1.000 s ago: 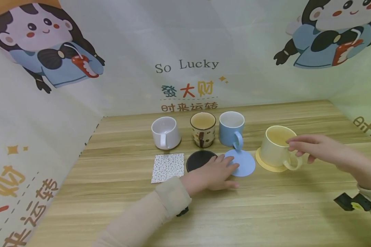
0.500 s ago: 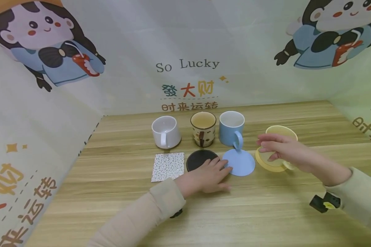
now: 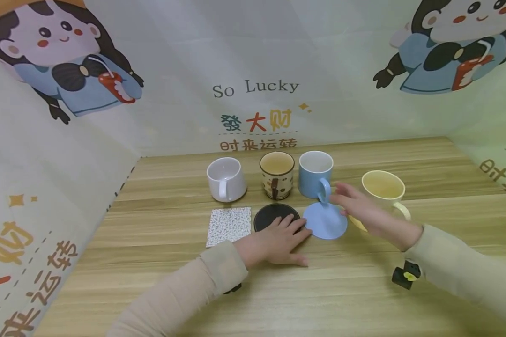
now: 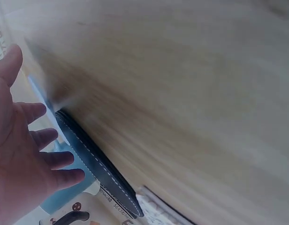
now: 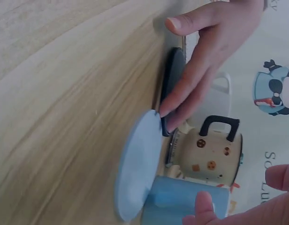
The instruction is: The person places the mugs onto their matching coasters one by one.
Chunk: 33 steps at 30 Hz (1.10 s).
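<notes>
My left hand (image 3: 278, 241) reaches in with fingers spread and straight, overlapping the near right part of a round black coaster (image 3: 271, 213). In the right wrist view its fingertips are right at the edge of a round light-blue coaster (image 5: 140, 164). My right hand (image 3: 364, 213) is beside the handle of a blue mug (image 3: 312, 180), fingers extended, holding nothing. The blue mug stands upright just behind the blue coaster. Behind my right hand, a pale yellow mug (image 3: 381, 189) stands on a yellow coaster (image 3: 356, 225), partly hidden by the hand.
A white mug (image 3: 226, 181) and a patterned cream mug with a dark handle (image 3: 277, 180) stand left of the blue one. In front of the white mug lies a square speckled coaster (image 3: 227, 226). A printed cloth backdrop (image 3: 253, 56) rises behind the wooden table (image 3: 320, 295).
My right hand has left the yellow mug and moved left to beside the blue mug's handle. My left hand has drawn back slightly left, uncovering more of the blue coaster.
</notes>
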Available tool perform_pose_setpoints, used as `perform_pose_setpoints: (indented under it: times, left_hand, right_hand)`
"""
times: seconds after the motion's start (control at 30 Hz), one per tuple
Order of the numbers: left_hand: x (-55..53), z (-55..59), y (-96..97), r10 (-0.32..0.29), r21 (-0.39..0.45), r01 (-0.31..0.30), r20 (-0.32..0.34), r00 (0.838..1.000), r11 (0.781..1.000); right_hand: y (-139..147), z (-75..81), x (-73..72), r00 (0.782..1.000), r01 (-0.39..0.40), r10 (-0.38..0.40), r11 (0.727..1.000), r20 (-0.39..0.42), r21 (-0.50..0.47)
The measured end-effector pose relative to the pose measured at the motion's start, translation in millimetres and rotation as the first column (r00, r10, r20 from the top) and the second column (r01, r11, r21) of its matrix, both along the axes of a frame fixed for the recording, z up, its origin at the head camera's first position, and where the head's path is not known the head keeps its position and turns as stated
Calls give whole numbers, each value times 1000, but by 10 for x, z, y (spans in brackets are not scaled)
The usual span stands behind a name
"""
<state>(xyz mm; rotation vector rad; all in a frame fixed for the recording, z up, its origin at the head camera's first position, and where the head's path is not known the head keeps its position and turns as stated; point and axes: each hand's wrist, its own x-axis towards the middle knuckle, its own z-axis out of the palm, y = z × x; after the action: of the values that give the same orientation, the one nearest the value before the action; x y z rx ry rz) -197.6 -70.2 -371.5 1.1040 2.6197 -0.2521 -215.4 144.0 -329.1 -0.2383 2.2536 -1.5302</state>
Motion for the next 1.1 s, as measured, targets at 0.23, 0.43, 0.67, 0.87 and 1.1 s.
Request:
perform_pose_setpoints:
  times: [0.23, 0.43, 0.67, 0.87, 1.1]
  left_hand:
    - [-12, -12, -11, 14, -2, -14, 10, 1000, 1000]
    - [-12, -12, -3, 19, 11, -19, 8, 1000, 1000]
    - [-16, 1, 18, 35, 39, -36, 25, 999, 999]
    - [-9, -6, 8, 30, 44, -30, 11, 999, 999]
    - [8, 17, 32, 36, 33, -37, 8, 999, 999]
  right_hand:
    - [-136, -107, -105, 993, 116, -117, 991, -14, -71]
    - [-224, -209, -225, 976, 212, -217, 971, -32, -106]
    - [-311, -332, -317, 952, 293, -300, 952, -67, -94]
    - [-376, -380, -366, 927, 360, -363, 932, -91, -47]
    - [-412, -404, -396, 918, 383, -389, 920, -73, -84]
